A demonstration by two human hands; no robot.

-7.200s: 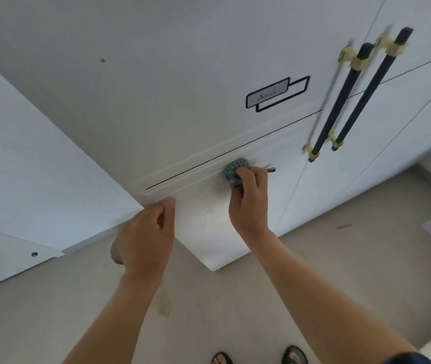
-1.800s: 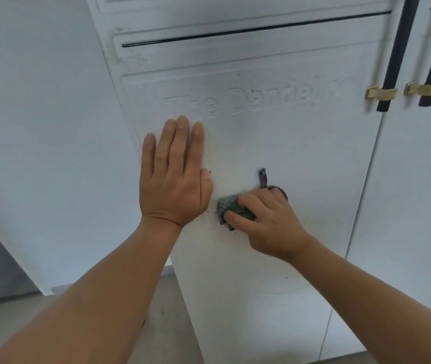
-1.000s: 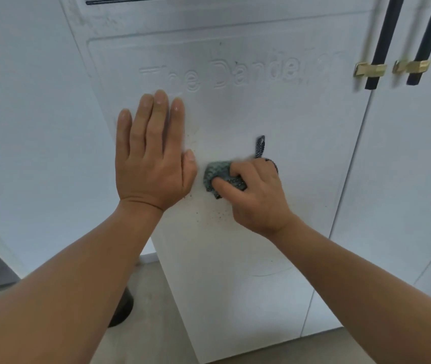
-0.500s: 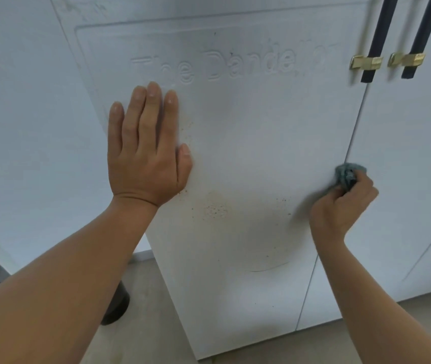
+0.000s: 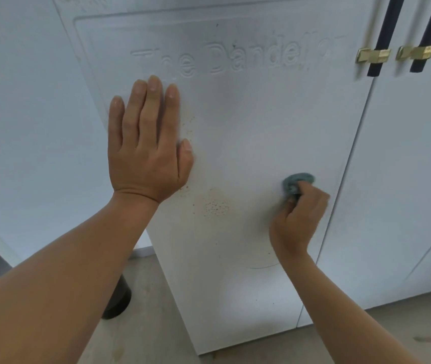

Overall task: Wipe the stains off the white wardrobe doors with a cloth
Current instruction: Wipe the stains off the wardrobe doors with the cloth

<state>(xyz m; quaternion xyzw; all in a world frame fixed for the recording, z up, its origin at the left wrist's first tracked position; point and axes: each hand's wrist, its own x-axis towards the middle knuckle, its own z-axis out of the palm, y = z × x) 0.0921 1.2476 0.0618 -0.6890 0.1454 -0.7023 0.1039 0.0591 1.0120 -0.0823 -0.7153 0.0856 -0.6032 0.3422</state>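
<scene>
Teal cloth (image 5: 297, 182), balled in the right hand (image 5: 298, 222), presses the door (image 5: 248, 127); flat left hand (image 5: 146, 153), at nine o'clock, likely braces it.

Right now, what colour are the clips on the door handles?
Gold or brass-coloured clips on dark, near-black handles; the head view shows them, top right.

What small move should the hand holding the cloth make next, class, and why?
Probably slide the cloth, gripped by the right hand, leftward onto the brown speckled stain on the door, which lies between it and the flat left hand.
</scene>
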